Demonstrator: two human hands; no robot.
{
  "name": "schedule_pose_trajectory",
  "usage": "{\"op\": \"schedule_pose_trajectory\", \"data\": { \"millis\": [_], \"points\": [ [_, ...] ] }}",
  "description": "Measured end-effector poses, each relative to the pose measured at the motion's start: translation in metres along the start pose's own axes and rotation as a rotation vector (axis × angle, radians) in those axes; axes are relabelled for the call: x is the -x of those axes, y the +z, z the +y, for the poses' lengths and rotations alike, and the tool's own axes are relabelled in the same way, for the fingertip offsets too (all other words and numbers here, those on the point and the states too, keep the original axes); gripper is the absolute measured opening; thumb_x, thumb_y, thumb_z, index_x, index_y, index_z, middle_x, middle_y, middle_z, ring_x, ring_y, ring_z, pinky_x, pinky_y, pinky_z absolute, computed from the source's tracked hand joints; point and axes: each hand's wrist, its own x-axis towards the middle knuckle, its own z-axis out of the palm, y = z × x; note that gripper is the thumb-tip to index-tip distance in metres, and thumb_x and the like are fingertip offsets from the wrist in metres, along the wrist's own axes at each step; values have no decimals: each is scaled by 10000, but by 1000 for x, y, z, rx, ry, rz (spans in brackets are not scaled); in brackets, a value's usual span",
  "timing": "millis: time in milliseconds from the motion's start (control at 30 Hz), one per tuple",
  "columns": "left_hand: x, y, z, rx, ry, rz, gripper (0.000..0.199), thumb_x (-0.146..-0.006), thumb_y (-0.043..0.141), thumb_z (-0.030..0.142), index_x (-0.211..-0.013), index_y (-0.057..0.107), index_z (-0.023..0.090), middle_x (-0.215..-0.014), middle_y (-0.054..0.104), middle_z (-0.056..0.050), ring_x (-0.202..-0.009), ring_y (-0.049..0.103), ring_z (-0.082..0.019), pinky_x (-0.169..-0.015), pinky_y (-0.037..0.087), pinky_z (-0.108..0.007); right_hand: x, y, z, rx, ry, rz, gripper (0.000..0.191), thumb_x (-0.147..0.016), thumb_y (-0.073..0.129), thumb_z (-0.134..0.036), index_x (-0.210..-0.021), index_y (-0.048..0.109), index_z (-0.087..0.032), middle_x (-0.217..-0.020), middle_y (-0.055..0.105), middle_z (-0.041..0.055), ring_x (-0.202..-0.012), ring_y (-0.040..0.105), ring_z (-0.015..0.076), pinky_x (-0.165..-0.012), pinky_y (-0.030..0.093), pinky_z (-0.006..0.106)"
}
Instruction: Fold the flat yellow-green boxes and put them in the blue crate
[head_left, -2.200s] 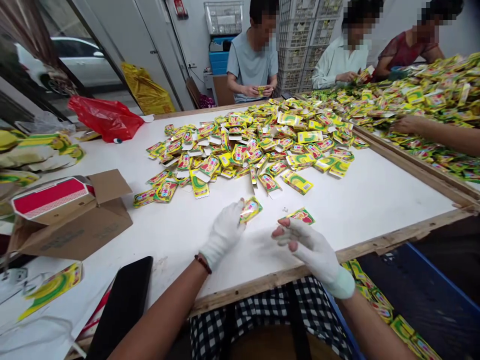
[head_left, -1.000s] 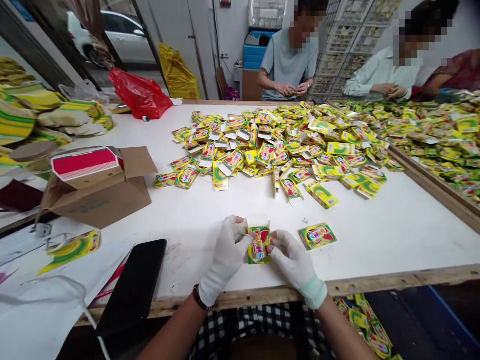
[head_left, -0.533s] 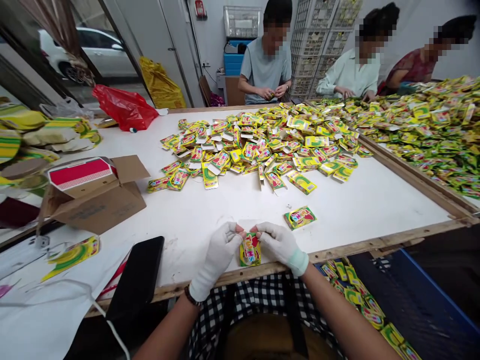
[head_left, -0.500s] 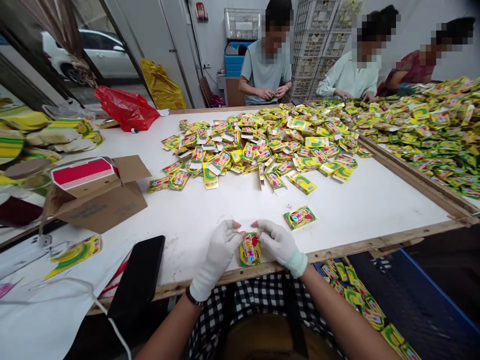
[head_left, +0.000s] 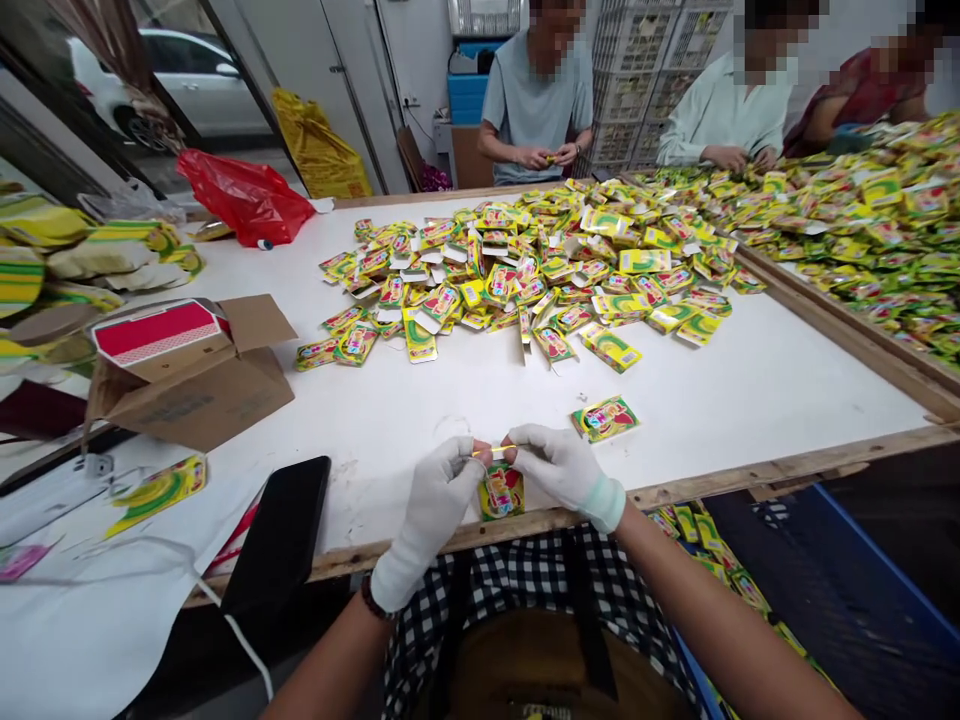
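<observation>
A small green and yellow printed packet (head_left: 501,492) lies at the table's front edge, its far end between my two hands. My left hand (head_left: 442,500), in a white glove with bare fingertips, pinches the left corner of that end. On the right corner, the fingertips of my right hand (head_left: 559,468), gloved the same way, are closed. A thin yellow edge shows between the fingertips. Another packet (head_left: 606,418) lies flat to the right, beyond my right hand, touched by neither hand.
A heap of packets (head_left: 495,285) spreads across the white table (head_left: 390,410). An opened cardboard box (head_left: 199,400) and a black phone (head_left: 279,530) are at the left. Below the right edge is a blue crate (head_left: 862,570). Several people sit across the table.
The view has tilted downward a little. A yellow edge now shows between my fingertips at the far end of the packet, where the fingers were slightly more raised before.
</observation>
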Motion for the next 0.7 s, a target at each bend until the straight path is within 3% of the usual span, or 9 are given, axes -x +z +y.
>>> {"op": "schedule_pose_trajectory", "data": {
  "millis": [67,167,267,367,467,533,633,700],
  "points": [
    [-1,-3,-3,-69,38,-3,153,-853,593,297,-879,648,156,-841,703,-33,-785,661,-164,-704,559,-263,-1,-3,0,-11,-9,-28,174,-874,519,-254,-919,672,-184,-814,683,13,-742,620,146,-695,517,262],
    [5,-11,-15,-324,304,19,150,-884,546,189,-977,665,188,-942,700,-38,-846,654,-142,-760,548,-247,3,-12,1,9,-116,-103,220,-903,482,-247,-969,684,-188,-913,698,41,-839,647,162,-780,538,289],
    [15,-20,-27,-559,612,-26,382,-852,550,68,-1197,595,227,-1141,650,-76,-1019,627,-159,-874,529,-271,14,-21,5,152,-347,-189,317,-913,443,-195,-1176,618,-181,-1112,663,93,-1007,625,186,-888,525,328],
    [22,-24,-29,-697,714,-70,530,-825,551,18,-1307,509,235,-1193,617,-103,-1074,601,-174,-890,527,-287,22,-18,11,283,-467,-139,399,-893,468,-174,-1285,538,-197,-1193,631,111,-1059,607,201,-894,524,340],
    [18,-26,-22,-701,701,-89,467,-821,572,46,-1252,553,227,-1148,635,-88,-1019,616,-165,-855,530,-267,21,-7,13,286,-375,-84,327,-894,476,-189,-1196,601,-212,-1115,660,100,-980,632,193,-836,538,322],
    [8,-27,-15,-625,600,-112,314,-862,550,121,-1153,616,217,-1129,645,-73,-1016,617,-163,-867,522,-267,18,-2,14,176,-234,-28,262,-887,495,-200,-1099,649,-209,-1053,679,84,-950,638,185,-841,532,321],
    [-23,-17,-5,-479,366,-27,257,-941,426,257,-1059,643,185,-1111,656,-71,-1052,611,-184,-931,498,-322,23,-10,19,-220,77,240,225,-822,624,-289,-1027,661,-204,-997,695,57,-894,649,173,-818,540,313],
    [-48,4,-2,-504,261,25,288,-934,433,314,-1084,621,154,-1100,661,-84,-1040,616,-205,-949,488,-359,39,-26,22,-640,227,393,309,-760,696,-422,-985,651,-215,-866,701,30,-721,649,143,-662,552,267]
  ]
}}
